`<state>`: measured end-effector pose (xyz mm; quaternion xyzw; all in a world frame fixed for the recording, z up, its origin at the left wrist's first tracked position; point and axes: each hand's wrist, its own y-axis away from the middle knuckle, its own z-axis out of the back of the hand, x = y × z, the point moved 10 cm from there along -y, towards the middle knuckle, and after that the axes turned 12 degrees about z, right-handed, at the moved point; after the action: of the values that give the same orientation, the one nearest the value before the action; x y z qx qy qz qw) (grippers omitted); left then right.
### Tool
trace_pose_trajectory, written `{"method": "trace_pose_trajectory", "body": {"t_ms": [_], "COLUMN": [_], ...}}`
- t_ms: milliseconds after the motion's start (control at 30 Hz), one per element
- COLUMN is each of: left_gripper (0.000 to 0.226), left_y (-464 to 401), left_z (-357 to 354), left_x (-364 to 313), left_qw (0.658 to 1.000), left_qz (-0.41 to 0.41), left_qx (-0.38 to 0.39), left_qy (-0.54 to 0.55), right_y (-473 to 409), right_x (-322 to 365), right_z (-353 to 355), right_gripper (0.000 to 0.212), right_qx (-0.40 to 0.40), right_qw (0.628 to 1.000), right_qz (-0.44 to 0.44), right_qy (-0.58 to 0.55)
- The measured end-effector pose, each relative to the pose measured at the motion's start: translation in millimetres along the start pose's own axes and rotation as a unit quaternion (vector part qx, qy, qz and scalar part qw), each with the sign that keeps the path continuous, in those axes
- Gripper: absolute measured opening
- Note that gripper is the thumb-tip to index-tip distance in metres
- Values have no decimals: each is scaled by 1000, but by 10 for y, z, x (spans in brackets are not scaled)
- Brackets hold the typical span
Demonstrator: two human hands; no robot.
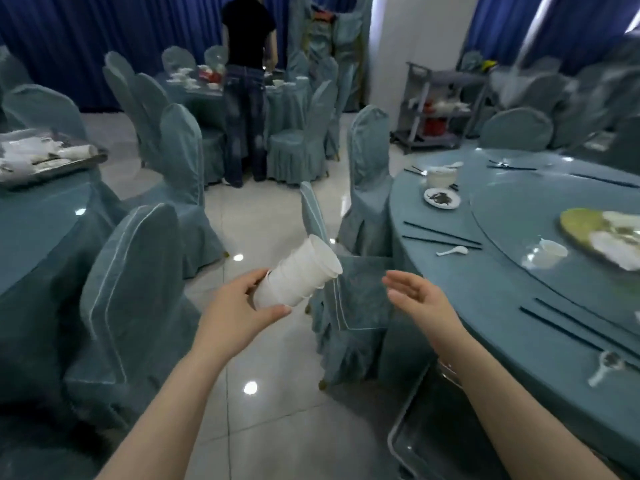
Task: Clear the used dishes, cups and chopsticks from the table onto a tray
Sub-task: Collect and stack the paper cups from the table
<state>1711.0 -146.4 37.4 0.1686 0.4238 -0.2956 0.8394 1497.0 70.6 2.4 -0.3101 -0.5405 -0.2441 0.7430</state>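
Observation:
My left hand point(242, 306) grips the bottom of a stack of white cups point(298, 275), tilted up to the right over the floor. Beside it my right hand point(412, 294) hangs in the air with relaxed fingers, holding nothing. On the round table point(485, 306) at the right lie a dirty small plate point(442, 198), a white bowl point(441, 176), black chopsticks point(441, 239), a white spoon point(452, 251) and another spoon point(606, 367). A metal tray point(69, 164) with white dishes sits on the table at the far left.
Covered chairs stand at left point(131, 289) and ahead point(349, 289). A person point(247, 98) stands at a far table. A grey cart point(440, 105) is by the wall. A glass turntable point(554, 237) carries a large platter point(602, 233). A dark tray edge point(408, 427) shows at the bottom right.

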Motion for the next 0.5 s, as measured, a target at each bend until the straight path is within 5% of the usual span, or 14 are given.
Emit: {"method": "trace_pose_trajectory", "body": {"t_ms": [233, 500], "left_gripper": [61, 60], "left_y": [-947, -1832], "left_z": [-828, -1769], "left_x": [-532, -1219], "left_qw": [988, 969], "left_qz": [-66, -118], "left_qx": [141, 218], "left_qy": [-10, -3], "right_y": [-8, -405], "right_x": [-268, -638], "right_z": [670, 1499], "right_gripper": [30, 31], "right_qx": [-147, -255], "right_qw": [987, 962], "right_qz": [-56, -78], "right_qy": [22, 58]}}
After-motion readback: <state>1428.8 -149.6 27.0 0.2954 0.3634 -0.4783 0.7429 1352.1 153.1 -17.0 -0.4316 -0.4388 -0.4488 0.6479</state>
